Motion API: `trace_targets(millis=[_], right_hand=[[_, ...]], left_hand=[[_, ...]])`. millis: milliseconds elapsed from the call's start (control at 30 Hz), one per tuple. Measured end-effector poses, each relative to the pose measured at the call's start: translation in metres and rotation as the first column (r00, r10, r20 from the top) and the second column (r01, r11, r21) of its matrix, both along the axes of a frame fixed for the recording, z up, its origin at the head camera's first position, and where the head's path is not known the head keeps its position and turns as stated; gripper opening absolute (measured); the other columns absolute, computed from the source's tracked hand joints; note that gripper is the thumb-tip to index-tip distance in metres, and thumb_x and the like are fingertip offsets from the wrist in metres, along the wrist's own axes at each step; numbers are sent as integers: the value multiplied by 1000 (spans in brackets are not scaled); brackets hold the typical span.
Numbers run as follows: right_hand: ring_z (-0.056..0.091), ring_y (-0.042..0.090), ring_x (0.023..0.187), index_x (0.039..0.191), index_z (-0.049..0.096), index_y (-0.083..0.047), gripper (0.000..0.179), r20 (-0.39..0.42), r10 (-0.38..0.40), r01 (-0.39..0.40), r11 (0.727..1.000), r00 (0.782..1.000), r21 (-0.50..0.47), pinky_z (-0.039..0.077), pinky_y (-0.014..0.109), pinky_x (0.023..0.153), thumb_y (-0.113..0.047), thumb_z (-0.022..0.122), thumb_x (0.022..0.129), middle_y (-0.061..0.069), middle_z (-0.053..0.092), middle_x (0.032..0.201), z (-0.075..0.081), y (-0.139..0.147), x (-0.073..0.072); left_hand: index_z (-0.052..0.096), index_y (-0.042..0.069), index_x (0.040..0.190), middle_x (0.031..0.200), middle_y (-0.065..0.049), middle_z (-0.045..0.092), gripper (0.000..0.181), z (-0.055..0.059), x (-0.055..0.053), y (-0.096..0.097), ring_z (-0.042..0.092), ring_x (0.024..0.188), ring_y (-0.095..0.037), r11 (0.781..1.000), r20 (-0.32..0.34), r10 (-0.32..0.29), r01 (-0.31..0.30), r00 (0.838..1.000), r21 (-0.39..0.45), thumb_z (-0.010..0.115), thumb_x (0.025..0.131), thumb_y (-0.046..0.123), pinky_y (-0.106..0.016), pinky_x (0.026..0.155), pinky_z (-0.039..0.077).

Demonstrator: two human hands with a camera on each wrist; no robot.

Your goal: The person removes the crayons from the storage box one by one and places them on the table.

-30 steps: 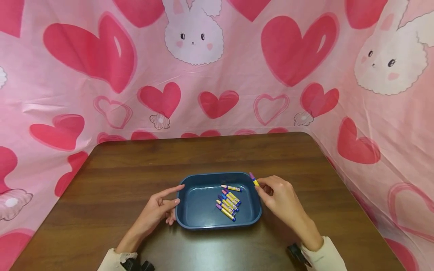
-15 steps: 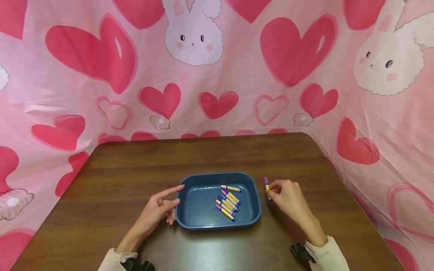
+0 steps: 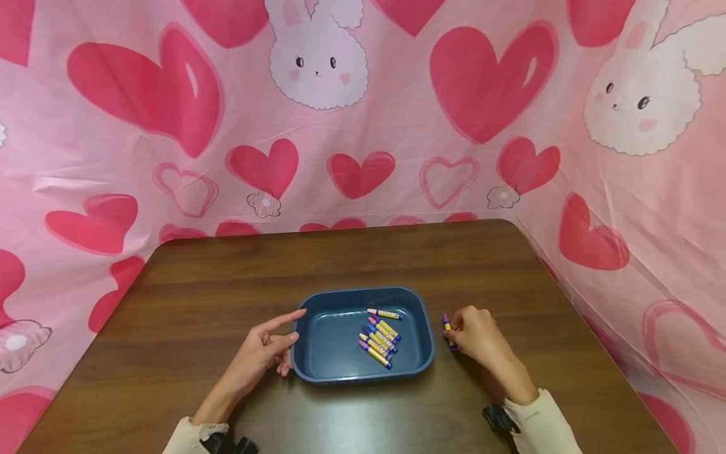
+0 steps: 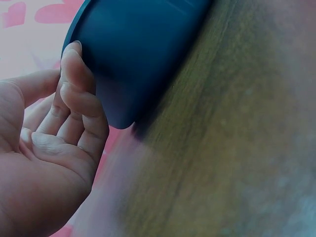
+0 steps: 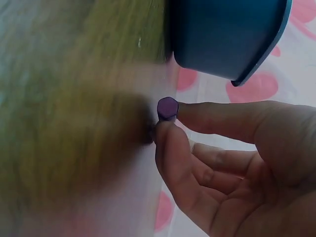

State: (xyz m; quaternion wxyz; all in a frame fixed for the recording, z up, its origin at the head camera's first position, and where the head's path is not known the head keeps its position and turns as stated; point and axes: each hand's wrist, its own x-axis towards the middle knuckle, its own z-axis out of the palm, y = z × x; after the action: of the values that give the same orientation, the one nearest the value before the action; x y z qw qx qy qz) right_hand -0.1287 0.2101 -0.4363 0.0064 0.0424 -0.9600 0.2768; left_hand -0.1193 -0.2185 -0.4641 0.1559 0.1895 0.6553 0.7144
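A dark blue tray [image 3: 326, 380] lies on the table with several yellow-wrapped crayons [image 3: 380, 337] inside, most bunched toward its right half. At its left end, my left hand [image 3: 258, 353] holds the rim, thumb and index finger at the edge, other fingers outside the wall [image 4: 123, 54]. To the right of the tray, my right hand [image 3: 479, 334] pinches a purple-tipped crayon [image 3: 447, 324] between thumb and index finger, low over the table. In the right wrist view the purple end of this crayon [image 5: 168, 107] faces the camera, and the fingers [image 5: 175, 158] hide most of its length.
The brown wooden table [image 3: 317, 261] reaches back to a pink curtain [image 3: 397, 202] printed with hearts and rabbits, which also hangs along both sides. A black wrist camera [image 3: 499, 417] sits at the right sleeve, another [image 3: 227, 443] at the left.
My right hand has carried the purple-tipped crayon from the tray's right rim rightward and down to the table. The left hand and the crayons in the tray keep their places.
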Motion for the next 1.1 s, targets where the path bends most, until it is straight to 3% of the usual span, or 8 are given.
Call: trace_targets(millis=[567, 900, 1100], right_hand=[[51, 17, 59, 60, 63, -14, 24, -7, -7, 7, 999, 1000, 42, 42, 34, 56, -13, 80, 78, -5, 55, 58, 4, 5, 2], [58, 18, 64, 75, 72, -9, 9, -12, -11, 11, 999, 1000, 36, 49, 40, 61, -12, 78, 80, -2, 64, 66, 8, 2, 5], [59, 19, 65, 84, 74, -6, 7, -75, -11, 14, 999, 997, 34, 50, 41, 62, -11, 78, 81, -1, 64, 68, 18, 1, 5]], left_hand=[[39, 0, 150, 62, -9, 62, 50, 1, -1, 1, 59, 51, -17, 999, 2, 17, -16, 1000, -34, 53, 103, 8, -28, 49, 50], [37, -2, 150, 61, -12, 61, 50, 1, 2, 0, 59, 50, -16, 1000, -1, 8, -8, 1000, -23, 52, 103, 7, -28, 49, 51], [37, -2, 150, 61, -13, 61, 51, 1, 2, 0, 59, 51, -16, 1000, 9, 12, -12, 1000, -21, 52, 103, 8, -27, 50, 50]])
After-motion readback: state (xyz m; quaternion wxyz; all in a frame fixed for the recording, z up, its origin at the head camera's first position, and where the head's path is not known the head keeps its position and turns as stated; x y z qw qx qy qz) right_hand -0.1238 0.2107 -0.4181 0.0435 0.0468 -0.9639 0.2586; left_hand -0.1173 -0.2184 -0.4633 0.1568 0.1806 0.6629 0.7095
